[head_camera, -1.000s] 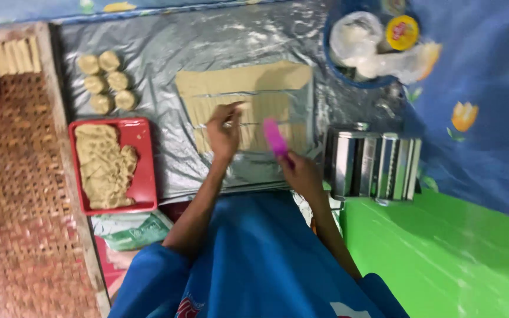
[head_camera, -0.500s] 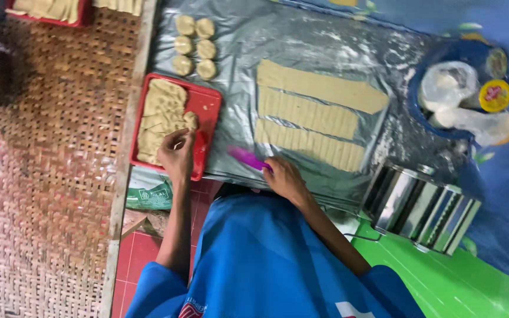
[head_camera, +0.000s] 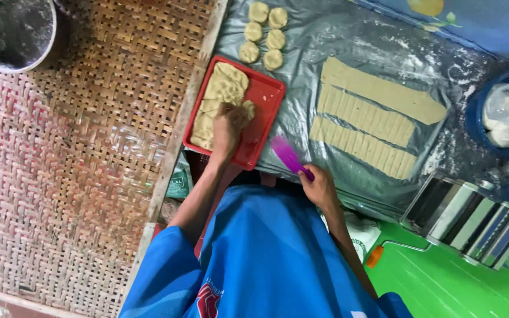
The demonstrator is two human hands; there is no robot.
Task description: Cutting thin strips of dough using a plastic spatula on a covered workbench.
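Since half a second ago, left hand (head_camera: 229,125) sits deeper in the red tray (head_camera: 264,112), now over the heap of cut dough strips (head_camera: 222,97) rather than at its near edge. Right hand (head_camera: 319,187) remains at the near edge of the plastic sheet (head_camera: 354,35), gripping the purple cutter (head_camera: 288,156). Camera view has swung left; more of the woven bamboo mat (head_camera: 83,176) shows.

Left fingers curl down onto the strips, closed over or pinching some dough; cannot tell exactly how much is in the grasp. Right fingers are clenched on the cutter handle, blade angled up and left, clear of the dough.

Location of work: strips lie heaped in the far-left part of the tray; near-right part is bare red. Rolled dough sheet (head_camera: 372,121), scored into rows of narrow strips, lies well apart to the right on the plastic. Six round dough balls (head_camera: 264,32) lie just beyond the tray. Pasta roller (head_camera: 472,218) stands at right on the green surface. Flour-dusted bowl (head_camera: 10,29) at top left.

Judgement on doing this step well: soft strips stick and stretch, so a light, loose handling suits them; spread them toward the bare part of the tray rather than pressing the heap. Keep the cutter blade lifted off the scored sheet while the left hand works.
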